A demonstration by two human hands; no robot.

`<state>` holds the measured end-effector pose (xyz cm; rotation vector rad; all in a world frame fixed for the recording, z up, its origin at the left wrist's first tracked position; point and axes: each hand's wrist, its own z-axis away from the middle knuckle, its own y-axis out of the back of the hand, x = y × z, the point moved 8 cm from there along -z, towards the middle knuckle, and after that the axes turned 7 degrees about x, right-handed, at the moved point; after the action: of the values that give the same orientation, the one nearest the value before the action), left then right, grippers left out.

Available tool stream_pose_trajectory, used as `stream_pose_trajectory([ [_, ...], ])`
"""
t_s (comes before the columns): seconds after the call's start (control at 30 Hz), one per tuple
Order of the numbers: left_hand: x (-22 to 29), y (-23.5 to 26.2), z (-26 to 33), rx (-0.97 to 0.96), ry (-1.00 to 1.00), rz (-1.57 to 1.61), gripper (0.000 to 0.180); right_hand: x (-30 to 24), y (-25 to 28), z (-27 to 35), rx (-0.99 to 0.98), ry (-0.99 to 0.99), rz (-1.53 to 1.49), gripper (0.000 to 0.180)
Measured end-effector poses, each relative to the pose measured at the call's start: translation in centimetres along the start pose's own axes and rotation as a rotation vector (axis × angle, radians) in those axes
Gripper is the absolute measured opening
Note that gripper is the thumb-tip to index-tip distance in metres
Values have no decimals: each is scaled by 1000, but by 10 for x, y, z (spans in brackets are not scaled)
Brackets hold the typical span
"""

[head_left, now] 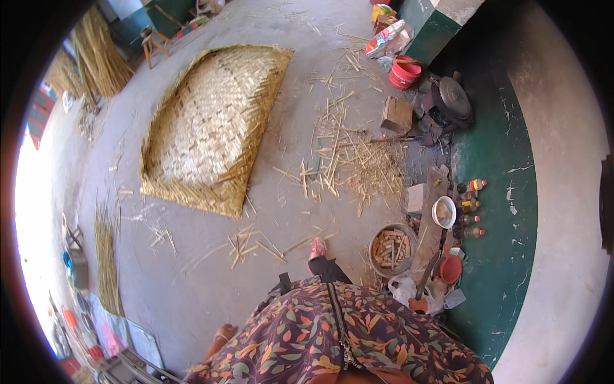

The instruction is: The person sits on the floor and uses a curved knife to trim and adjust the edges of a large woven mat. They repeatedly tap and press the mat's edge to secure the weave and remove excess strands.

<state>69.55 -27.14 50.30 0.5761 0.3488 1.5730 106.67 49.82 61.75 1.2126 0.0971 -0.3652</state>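
Neither hand shows below the person's floral garment (332, 333), so their fingers' state cannot be told, while the woven bamboo mat (208, 125) lies on the concrete floor well ahead, and right of it a round basin (391, 248) holds cut wood pieces.

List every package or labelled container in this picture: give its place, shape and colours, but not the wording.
Printed bag: top, against the green pillar; crumpled, red, white, yellow.
Small bottles: right, along the green wall base; dark or amber, coloured caps, labels too small to tell.
White plastic bag: lower right, crumpled.
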Motion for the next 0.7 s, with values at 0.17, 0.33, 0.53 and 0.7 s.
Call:
stream_pose_trajectory([
  [0.17,117,63,-16,157,136,584,56,-150,-8,-77,-103,125,36,31],
  [0.33,234,123,-80,345,-116,660,57,-373,-20,-130,-140,388,291,49],
  [0.53,309,168,-212,80,138,438,55,-582,-35,-115,-234,554,447,52],
  [0.7,385,316,-266,185,92,602,54,-658,-69,-100,-439,685,625,46],
])
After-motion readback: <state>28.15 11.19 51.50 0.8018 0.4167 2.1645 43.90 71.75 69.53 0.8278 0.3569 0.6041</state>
